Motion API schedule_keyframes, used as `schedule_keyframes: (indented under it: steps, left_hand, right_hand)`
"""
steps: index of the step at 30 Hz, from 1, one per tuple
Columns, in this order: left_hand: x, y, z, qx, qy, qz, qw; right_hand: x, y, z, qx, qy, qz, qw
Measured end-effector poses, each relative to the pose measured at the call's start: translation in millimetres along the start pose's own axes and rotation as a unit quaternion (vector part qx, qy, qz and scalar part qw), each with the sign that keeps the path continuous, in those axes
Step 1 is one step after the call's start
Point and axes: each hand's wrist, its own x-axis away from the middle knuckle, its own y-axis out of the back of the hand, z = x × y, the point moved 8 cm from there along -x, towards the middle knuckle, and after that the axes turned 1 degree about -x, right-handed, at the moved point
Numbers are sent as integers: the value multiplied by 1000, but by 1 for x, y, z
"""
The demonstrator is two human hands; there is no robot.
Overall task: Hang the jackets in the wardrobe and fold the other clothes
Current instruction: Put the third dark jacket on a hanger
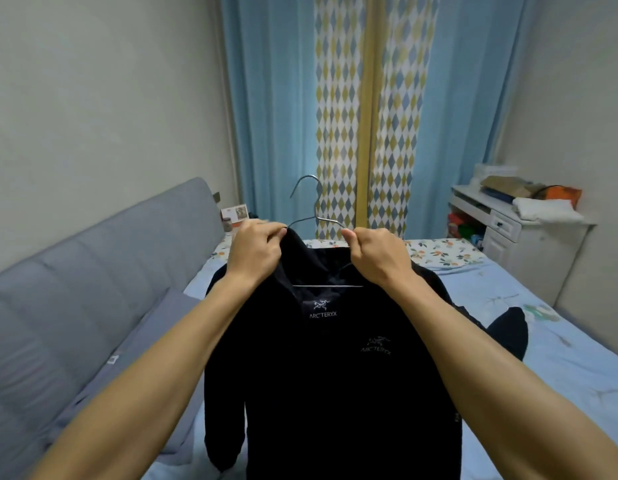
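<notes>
Two hands, your left hand (257, 247) and right hand (373, 252), pinch the black jacket (335, 375) at its collar on the wire hanger (309, 202), mid-frame over the bed (543, 341). Hanging it in the wardrobe is still left.

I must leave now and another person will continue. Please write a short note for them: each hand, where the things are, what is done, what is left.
Left hand: pinches the jacket collar at the hanger.
Right hand: grips the collar on the other side.
Jacket: held up over the bed, hanger inside the neck, hook free.
Another dark garment lies on the bed.
Done: hanger is in the jacket.
Left: hang it in the wardrobe, which is not in view; deal with the garment on the bed.
</notes>
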Motion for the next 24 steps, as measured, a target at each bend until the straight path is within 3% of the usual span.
schedule_keyframes:
  steps: [3, 5, 9, 13, 17, 20, 24]
  left_hand:
    - [17, -16, 22, 80, 74, 62, 992]
    - [26, -24, 27, 86, 76, 82, 990]
    - [61, -30, 42, 96, 89, 25, 991]
    - [79, -28, 53, 89, 87, -6, 992]
    - [82, -34, 50, 85, 57, 19, 995]
    - [86, -41, 57, 80, 64, 38, 994]
    - [88, -41, 67, 69, 77, 24, 994]
  right_hand:
    - [16, -10, 3, -14, -6, -4, 1000]
    - [26, -18, 8, -31, -19, 3, 999]
    - [49, -46, 1, -125, -61, 127, 982]
    - [76, -63, -28, -22, -140, 325, 935]
    - [80, -66, -39, 75, -166, 337, 924]
    - [78, -70, -43, -19, -190, 315, 930]
    - [96, -75, -52, -167, -254, 376, 875]
